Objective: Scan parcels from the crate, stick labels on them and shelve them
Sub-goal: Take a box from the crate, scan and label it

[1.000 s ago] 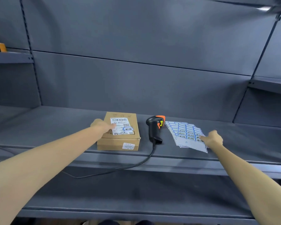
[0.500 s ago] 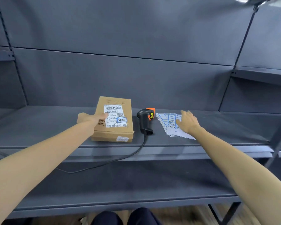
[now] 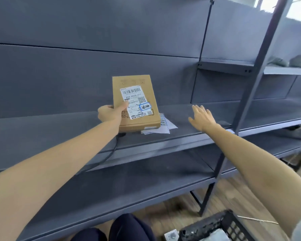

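Head view, and the left hand has the parcel up off the shelf, tilted so its top face looks at the camera. The thumb lies across the lower left of the white shipping label, the other fingers are curled round the left edge and hidden behind the box, so that is a firm grip on the left side. A small blue-bordered sticker sits on the shipping label's right part, beside a QR code, with a barcode along the label's top. The parcel's bottom edge hangs just above the sheets of labels, which lie flat on the shelf and poke out from under it on the right. A black cable drops from behind the parcel's lower left corner, over the shelf's front lip and down; whatever it plugs into is hidden by the box. Over to the right, the right hand floats above the shelf, palm down, fingers spread and straight, holding nothing, well apart from the parcel with bare shelf between them. Down at the bottom right, on the wooden floor, there is the corner of the black crate, and the person's dark-trousered knees show at the bottom centre.
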A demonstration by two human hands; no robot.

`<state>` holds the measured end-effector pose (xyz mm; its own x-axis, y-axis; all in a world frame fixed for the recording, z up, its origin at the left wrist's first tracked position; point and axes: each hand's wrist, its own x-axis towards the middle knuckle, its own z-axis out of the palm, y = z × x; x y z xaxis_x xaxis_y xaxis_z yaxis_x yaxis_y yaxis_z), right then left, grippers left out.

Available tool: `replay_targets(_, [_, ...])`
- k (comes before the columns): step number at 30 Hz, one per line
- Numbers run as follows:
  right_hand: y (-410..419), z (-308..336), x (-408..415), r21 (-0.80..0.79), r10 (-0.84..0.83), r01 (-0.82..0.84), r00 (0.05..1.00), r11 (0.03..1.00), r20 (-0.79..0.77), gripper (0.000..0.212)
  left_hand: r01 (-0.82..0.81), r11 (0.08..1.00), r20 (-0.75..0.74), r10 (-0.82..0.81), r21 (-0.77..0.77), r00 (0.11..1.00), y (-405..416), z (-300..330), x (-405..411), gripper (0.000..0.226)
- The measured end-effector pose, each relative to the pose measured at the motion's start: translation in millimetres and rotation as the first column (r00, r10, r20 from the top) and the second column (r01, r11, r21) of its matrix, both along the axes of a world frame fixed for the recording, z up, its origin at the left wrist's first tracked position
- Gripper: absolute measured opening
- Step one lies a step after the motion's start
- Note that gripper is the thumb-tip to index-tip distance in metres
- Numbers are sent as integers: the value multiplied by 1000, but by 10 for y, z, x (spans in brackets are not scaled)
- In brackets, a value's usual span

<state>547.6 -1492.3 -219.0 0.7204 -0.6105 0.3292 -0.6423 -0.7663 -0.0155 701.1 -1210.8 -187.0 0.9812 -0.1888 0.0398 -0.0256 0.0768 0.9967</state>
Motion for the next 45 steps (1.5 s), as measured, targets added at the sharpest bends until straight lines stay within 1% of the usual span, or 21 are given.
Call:
replay_targets(3, [-208, -79, -495, 14, -95, 95, 996, 995, -1, 62, 92, 996, 14, -92, 2, 996, -419, -84, -293, 40])
replay_targets(6, [-384, -219, -960, 27, -179, 178, 984, 984, 18, 57, 214, 977, 46, -214, 8, 976, -797, -185, -609, 32])
replay_targets(10, [-538, -469, -1468, 69, -284, 283, 959, 957, 12, 51, 327, 944, 40, -328, 37, 944, -1184, -370, -1004, 38])
replay_targets(15, [-653, -891, -1915, 115, -359, 356, 933, 927, 10, 54, 406, 908, 77, -415, 106, 907, -1498, -709, -1487, 40])
replay_targets(19, [-680, -1305, -2200, 182, -392, 385, 920, 905, 0, 57, 479, 856, 93, -502, 196, 860, -1659, -1038, -1832, 46])
replay_targets(23, [-716, -1768, -2459, 253, -416, 404, 910, 879, -8, 62, 535, 797, 50, -569, 281, 821, -1752, -1416, -2118, 45])
replay_targets(28, [-563, -2374, -2738, 316, -431, 422, 901, 850, -45, 53, 581, 730, -13, -619, 359, 785, -1746, -1946, -2404, 44])
replay_targets(31, [-434, -2803, -2917, 383, -433, 434, 896, 816, -94, 57, 600, 688, -94, -622, 407, 777, -1691, -2320, -2513, 44])
replay_targets(34, [-275, -3184, -3053, 456, -445, 460, 883, 762, -147, 58, 615, 649, -180, -608, 448, 773, -1595, -2705, -2587, 44])
replay_targets(37, [-108, -3489, -3096, 557, -488, 480, 860, 677, -148, 55, 628, 618, -283, -569, 473, 772, -1499, -3074, -2661, 38])
replay_targets(38, [-45, -3565, -3093, 597, -505, 468, 855, 652, -120, 52, 639, 599, -329, -551, 484, 766, -1460, -3194, -2692, 35])
replay_targets(40, [73, -3702, -3063, 720, -586, 422, 810, 551, -26, 41, 650, 584, -406, -508, 486, 760, -1412, -3457, -2729, 34])
replay_targets(41, [138, -3725, -3034, 810, -653, 380, 758, 447, 4, 37, 657, 586, -446, -484, 474, 753, -1388, -3577, -2753, 36])
replay_targets(42, [177, -3780, -3010, 880, -709, 318, 704, 352, 29, 38, 664, 581, -484, -459, 470, 745, -1371, -3680, -2769, 40])
replay_targets(43, [212, -3823, -2988, 938, -752, 246, 659, 244, 22, 43, 668, 572, -514, -436, 476, 739, -1365, -3776, -2779, 44])
replay_targets(45, [252, -3915, -2953, 994, -788, 99, 616, 45, -26, 59, 665, 541, -536, -401, 515, 742, -1367, -3894, -2815, 48])
